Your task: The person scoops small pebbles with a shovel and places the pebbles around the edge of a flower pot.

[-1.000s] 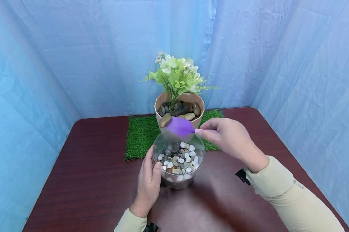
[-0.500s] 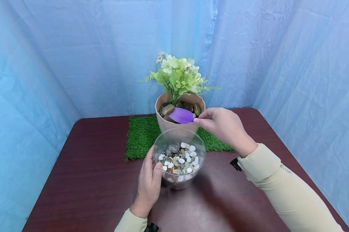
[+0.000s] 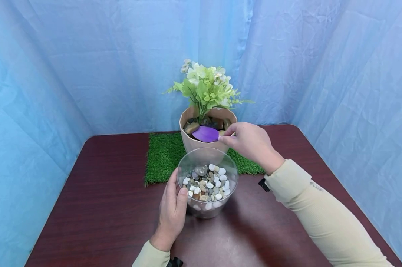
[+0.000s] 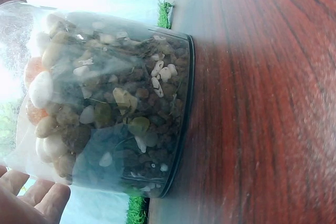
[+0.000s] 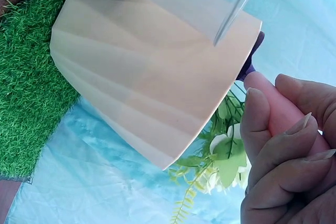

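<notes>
My right hand (image 3: 249, 142) grips the pink handle of a small trowel (image 3: 206, 134) with a purple blade. The blade dips inside the front rim of a beige planter (image 3: 204, 144). A brown oval stone (image 3: 191, 128) lies at the blade's left tip, among other dark and tan stones in the planter. White-and-green flowers (image 3: 204, 81) rise from its back. In front, my left hand (image 3: 172, 207) holds the left side of a clear container (image 3: 207, 202), thumb at the rim. White, brown and grey pebbles (image 4: 68, 108) fill its lower part, over finer gravel.
The planter stands on a green artificial-grass mat (image 3: 164, 159) at the back of the dark red-brown table (image 3: 104, 207). Pale blue curtains (image 3: 121, 66) hang behind and at both sides. The clear container stands directly before the planter, its rim overlapping it in the head view.
The trowel has moved from before the planter's front rim to inside it, slightly left, with the brown stone at its tip. My left hand still holds the clear container.
</notes>
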`<action>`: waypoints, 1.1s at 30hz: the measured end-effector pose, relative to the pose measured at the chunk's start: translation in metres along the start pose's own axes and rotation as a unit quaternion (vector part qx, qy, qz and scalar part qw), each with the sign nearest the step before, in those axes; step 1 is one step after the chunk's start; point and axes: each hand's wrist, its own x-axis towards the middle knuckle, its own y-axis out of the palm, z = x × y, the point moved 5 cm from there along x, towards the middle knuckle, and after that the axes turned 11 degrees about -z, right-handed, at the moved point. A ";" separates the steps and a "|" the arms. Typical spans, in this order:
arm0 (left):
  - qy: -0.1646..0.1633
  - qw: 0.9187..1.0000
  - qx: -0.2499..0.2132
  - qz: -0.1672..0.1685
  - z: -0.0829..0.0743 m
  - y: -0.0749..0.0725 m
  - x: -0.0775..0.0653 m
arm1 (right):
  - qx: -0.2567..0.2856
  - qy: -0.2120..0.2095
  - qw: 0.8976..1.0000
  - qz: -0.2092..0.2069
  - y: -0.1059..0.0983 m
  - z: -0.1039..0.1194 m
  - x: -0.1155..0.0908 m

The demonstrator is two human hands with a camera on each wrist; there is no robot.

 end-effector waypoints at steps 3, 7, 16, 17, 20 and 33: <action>-0.004 1.000 0.000 -0.001 0.001 0.000 -0.001 | -0.004 -0.001 1.000 0.002 0.001 0.002 0.002; -0.004 1.000 -0.001 -0.001 0.001 0.000 0.000 | -0.013 -0.003 1.000 0.003 0.003 0.003 0.005; -0.009 1.000 0.001 0.000 0.001 0.000 0.000 | -0.048 -0.007 0.999 0.017 0.005 0.006 0.011; -0.009 1.000 0.002 0.000 0.001 0.000 0.000 | -0.050 -0.005 0.999 0.017 0.005 0.006 0.012; -0.009 1.000 0.005 -0.001 0.001 0.000 -0.001 | -0.055 0.000 0.998 0.013 0.005 0.005 0.012; -0.011 1.000 0.009 -0.002 0.000 0.000 -0.001 | -0.052 0.006 0.999 0.006 0.003 0.001 0.008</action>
